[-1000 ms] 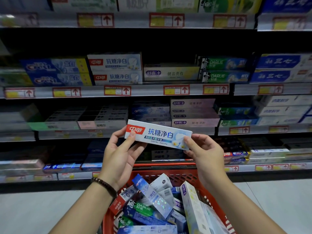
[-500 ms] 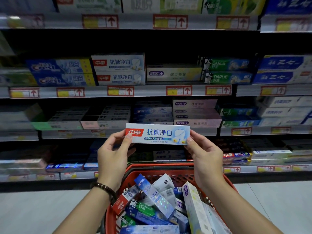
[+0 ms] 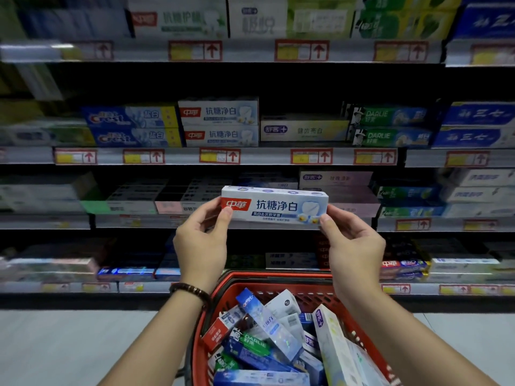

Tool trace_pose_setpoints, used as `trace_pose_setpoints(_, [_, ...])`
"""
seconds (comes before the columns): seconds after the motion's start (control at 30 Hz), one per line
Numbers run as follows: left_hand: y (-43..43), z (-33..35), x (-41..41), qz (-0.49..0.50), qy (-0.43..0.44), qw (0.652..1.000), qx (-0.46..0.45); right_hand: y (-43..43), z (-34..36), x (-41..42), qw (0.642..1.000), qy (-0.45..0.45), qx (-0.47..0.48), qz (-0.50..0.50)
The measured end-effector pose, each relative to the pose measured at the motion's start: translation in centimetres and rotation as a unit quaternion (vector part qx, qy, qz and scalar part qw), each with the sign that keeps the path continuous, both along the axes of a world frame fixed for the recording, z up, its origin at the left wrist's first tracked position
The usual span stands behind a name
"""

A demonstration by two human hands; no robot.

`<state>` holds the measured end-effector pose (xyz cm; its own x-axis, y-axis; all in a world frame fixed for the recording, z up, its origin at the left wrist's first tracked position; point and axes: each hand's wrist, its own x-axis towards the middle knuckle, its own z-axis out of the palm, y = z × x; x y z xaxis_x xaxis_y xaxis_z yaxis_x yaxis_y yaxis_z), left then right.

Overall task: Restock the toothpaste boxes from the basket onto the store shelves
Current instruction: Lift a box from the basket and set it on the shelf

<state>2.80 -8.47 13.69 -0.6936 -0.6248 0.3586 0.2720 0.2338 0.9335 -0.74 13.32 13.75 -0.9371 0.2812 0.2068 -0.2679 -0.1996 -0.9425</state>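
Raised and levelled since a second ago, white-and-blue cardboard toothpaste box hangs above red plastic basket, ends pinched by left hand and right hand; shelving step, next lift to matching boxes higher above basket

Stocked store shelves
Stacked Crest boxes lay just beside two red-logo white boxes; green Darlie boxes lay farther right.

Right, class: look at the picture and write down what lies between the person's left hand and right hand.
In the head view, the white toothpaste box spans the gap, its ends pinched by the left hand and right hand.
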Motion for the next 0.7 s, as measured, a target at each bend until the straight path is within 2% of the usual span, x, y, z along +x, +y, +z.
trace_pose_setpoints(0.43, [-4.0,7.8,-4.3,0.066,0.039,0.993,-0.085,-4.3,8.5,-5.7,0.996,0.06,0.062,0.023])
trace_pose_setpoints(0.7, [-8.0,12.0,-8.3,0.062,0.045,0.991,-0.112,-7.6,12.0,-9.9,0.991,0.104,0.07,0.04])
